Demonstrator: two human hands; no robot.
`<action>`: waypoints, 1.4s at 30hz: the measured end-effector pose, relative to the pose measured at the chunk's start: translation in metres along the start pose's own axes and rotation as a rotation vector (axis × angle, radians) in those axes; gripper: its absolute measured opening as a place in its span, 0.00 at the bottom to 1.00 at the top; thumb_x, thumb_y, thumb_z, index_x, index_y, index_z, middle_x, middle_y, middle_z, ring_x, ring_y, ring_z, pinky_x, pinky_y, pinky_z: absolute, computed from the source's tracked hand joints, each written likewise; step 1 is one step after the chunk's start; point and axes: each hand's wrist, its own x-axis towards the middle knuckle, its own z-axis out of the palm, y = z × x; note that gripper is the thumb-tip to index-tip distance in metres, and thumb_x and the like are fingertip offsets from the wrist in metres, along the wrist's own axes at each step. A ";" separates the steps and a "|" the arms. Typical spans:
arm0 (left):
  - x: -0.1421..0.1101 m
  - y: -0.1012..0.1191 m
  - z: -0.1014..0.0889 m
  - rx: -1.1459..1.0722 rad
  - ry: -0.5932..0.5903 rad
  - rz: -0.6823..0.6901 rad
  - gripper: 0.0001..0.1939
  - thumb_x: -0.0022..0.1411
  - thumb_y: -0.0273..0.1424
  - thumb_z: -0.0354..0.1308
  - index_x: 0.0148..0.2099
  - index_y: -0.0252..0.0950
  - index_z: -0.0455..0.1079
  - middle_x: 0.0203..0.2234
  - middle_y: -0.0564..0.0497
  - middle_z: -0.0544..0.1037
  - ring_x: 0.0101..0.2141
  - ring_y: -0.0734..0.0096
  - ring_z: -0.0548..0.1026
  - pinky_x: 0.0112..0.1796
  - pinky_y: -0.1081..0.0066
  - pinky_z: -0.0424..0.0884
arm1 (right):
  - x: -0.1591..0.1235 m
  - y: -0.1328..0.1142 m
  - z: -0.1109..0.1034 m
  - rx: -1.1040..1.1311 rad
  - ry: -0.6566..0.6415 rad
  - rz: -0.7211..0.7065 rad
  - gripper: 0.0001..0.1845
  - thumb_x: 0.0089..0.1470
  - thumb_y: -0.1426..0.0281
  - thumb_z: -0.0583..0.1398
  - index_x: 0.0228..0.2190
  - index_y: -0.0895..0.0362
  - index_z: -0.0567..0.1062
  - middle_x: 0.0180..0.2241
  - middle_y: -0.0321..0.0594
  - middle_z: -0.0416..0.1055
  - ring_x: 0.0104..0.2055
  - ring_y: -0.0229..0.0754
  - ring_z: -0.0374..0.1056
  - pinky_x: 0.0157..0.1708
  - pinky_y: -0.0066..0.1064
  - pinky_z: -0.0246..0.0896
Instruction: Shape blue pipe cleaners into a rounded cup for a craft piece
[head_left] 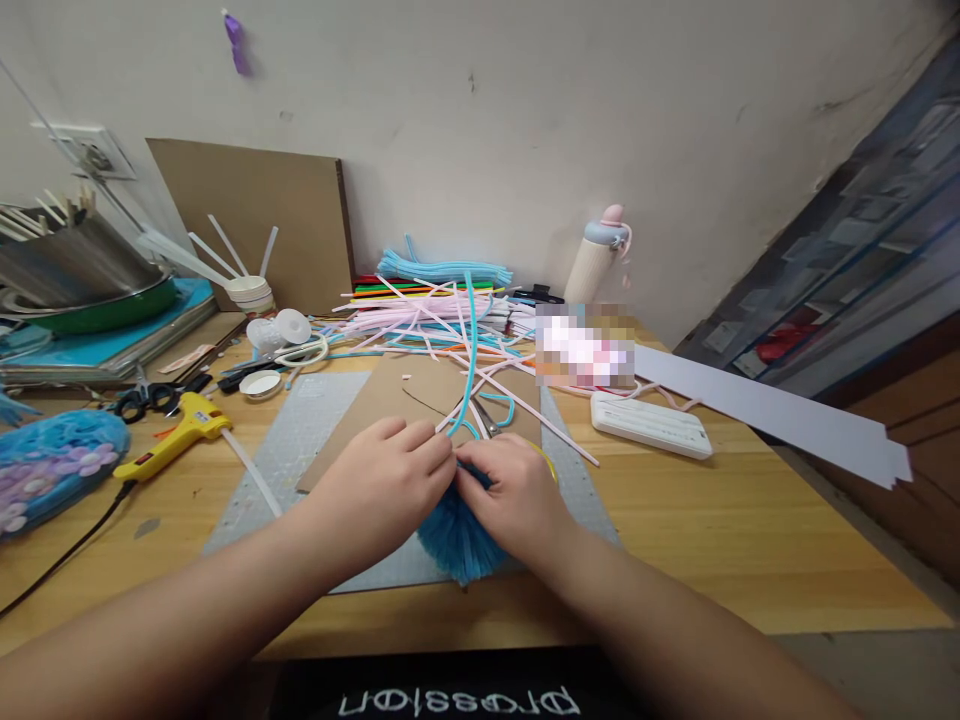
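Note:
My left hand (390,480) is closed, fingertips pinched around the lower part of a light blue pipe cleaner (471,345) that rises upright above it. My right hand (517,495) is closed on a fluffy blue bundle of pipe cleaners (457,545), which hangs below both hands like a tuft. The two hands meet at the top of the bundle, and their fingers hide the spot where the pipe cleaner meets it. Just beyond the hands, metal pliers or scissors (489,424) lie partly hidden on a cardboard sheet (367,400).
A yellow glue gun (176,435) and black scissors (146,400) lie at left, beside a blue fuzzy piece with flowers (60,465). Pipe cleaners (420,310) are piled at the back. A white power bank-like box (651,425) and a bottle (596,258) stand right.

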 end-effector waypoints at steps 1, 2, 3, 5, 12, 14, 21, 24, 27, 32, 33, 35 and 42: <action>0.001 0.000 -0.001 0.006 -0.004 0.012 0.07 0.57 0.24 0.59 0.27 0.35 0.68 0.25 0.51 0.72 0.28 0.65 0.67 0.28 0.64 0.60 | 0.000 0.000 0.000 -0.016 -0.002 -0.013 0.09 0.55 0.74 0.56 0.25 0.56 0.74 0.24 0.35 0.74 0.28 0.38 0.66 0.34 0.32 0.53; 0.002 0.000 -0.002 0.010 -0.007 0.017 0.07 0.57 0.24 0.59 0.27 0.35 0.67 0.25 0.51 0.71 0.28 0.65 0.67 0.27 0.64 0.59 | 0.000 0.000 0.000 -0.033 -0.001 -0.026 0.11 0.55 0.74 0.56 0.23 0.56 0.72 0.23 0.35 0.73 0.27 0.38 0.65 0.34 0.31 0.53; 0.003 0.000 -0.002 0.011 -0.007 0.019 0.08 0.57 0.24 0.59 0.26 0.35 0.67 0.24 0.51 0.71 0.28 0.65 0.67 0.27 0.64 0.58 | 0.000 0.000 0.000 -0.050 0.002 -0.039 0.12 0.55 0.74 0.56 0.21 0.56 0.71 0.22 0.35 0.72 0.27 0.37 0.65 0.33 0.31 0.53; 0.006 0.000 -0.004 0.015 -0.010 0.028 0.08 0.57 0.24 0.59 0.26 0.35 0.67 0.23 0.51 0.71 0.28 0.64 0.67 0.27 0.64 0.57 | 0.001 0.000 0.001 -0.073 0.010 -0.052 0.12 0.55 0.75 0.55 0.20 0.56 0.68 0.21 0.35 0.70 0.26 0.37 0.64 0.33 0.31 0.52; 0.011 0.005 -0.010 0.075 -0.061 0.057 0.09 0.56 0.21 0.57 0.24 0.35 0.66 0.22 0.49 0.71 0.26 0.64 0.67 0.25 0.64 0.55 | 0.001 0.000 0.002 -0.068 0.052 -0.081 0.14 0.54 0.74 0.55 0.18 0.56 0.64 0.18 0.34 0.66 0.23 0.35 0.60 0.32 0.31 0.51; 0.011 0.006 -0.009 0.082 -0.059 0.048 0.09 0.55 0.21 0.57 0.24 0.35 0.66 0.22 0.49 0.71 0.26 0.64 0.68 0.25 0.64 0.55 | 0.001 0.000 0.002 -0.068 0.049 -0.074 0.14 0.54 0.75 0.55 0.18 0.56 0.64 0.18 0.33 0.65 0.23 0.35 0.60 0.33 0.31 0.52; 0.017 0.006 -0.005 -0.120 -0.084 -0.140 0.10 0.56 0.22 0.56 0.23 0.35 0.66 0.21 0.51 0.72 0.26 0.66 0.69 0.28 0.66 0.62 | 0.000 0.001 0.002 -0.087 0.058 -0.101 0.13 0.53 0.76 0.55 0.18 0.56 0.65 0.18 0.34 0.66 0.24 0.36 0.60 0.34 0.31 0.54; 0.019 0.001 -0.005 -0.316 -0.124 -0.305 0.10 0.54 0.22 0.53 0.21 0.36 0.65 0.19 0.53 0.69 0.24 0.70 0.68 0.27 0.69 0.61 | 0.000 0.001 0.003 -0.093 0.068 -0.134 0.13 0.54 0.75 0.54 0.19 0.56 0.67 0.18 0.34 0.67 0.24 0.36 0.61 0.35 0.31 0.54; 0.019 -0.004 -0.003 -0.488 -0.181 -0.420 0.09 0.49 0.24 0.52 0.19 0.36 0.62 0.17 0.55 0.66 0.21 0.74 0.63 0.24 0.72 0.57 | -0.001 0.000 0.003 -0.090 0.073 -0.166 0.13 0.55 0.74 0.54 0.20 0.56 0.67 0.19 0.35 0.69 0.25 0.36 0.62 0.36 0.32 0.54; 0.021 -0.011 0.003 -0.693 -0.312 -0.576 0.08 0.48 0.28 0.51 0.19 0.37 0.59 0.14 0.57 0.62 0.19 0.75 0.59 0.21 0.73 0.51 | -0.004 -0.003 0.002 -0.127 0.057 -0.192 0.12 0.56 0.74 0.54 0.22 0.56 0.69 0.22 0.36 0.71 0.28 0.37 0.65 0.39 0.33 0.55; 0.022 -0.012 0.004 -0.741 -0.348 -0.622 0.08 0.47 0.28 0.51 0.19 0.37 0.58 0.14 0.58 0.61 0.19 0.75 0.59 0.20 0.73 0.51 | -0.004 -0.004 0.002 -0.140 0.055 -0.202 0.12 0.57 0.74 0.53 0.22 0.56 0.69 0.22 0.36 0.72 0.28 0.37 0.66 0.40 0.34 0.55; 0.023 -0.017 0.004 -0.844 -0.432 -0.713 0.09 0.48 0.29 0.51 0.19 0.37 0.57 0.13 0.58 0.58 0.19 0.76 0.57 0.19 0.73 0.50 | -0.005 -0.005 0.001 -0.161 0.049 -0.218 0.12 0.57 0.75 0.53 0.23 0.56 0.70 0.24 0.37 0.73 0.29 0.38 0.67 0.42 0.35 0.55; 0.010 -0.030 -0.005 -0.831 -0.338 -0.503 0.08 0.59 0.33 0.53 0.31 0.36 0.69 0.22 0.56 0.69 0.26 0.74 0.67 0.27 0.74 0.61 | 0.000 -0.002 -0.001 -0.055 0.042 -0.118 0.11 0.57 0.74 0.54 0.25 0.56 0.73 0.25 0.35 0.76 0.28 0.36 0.67 0.45 0.35 0.55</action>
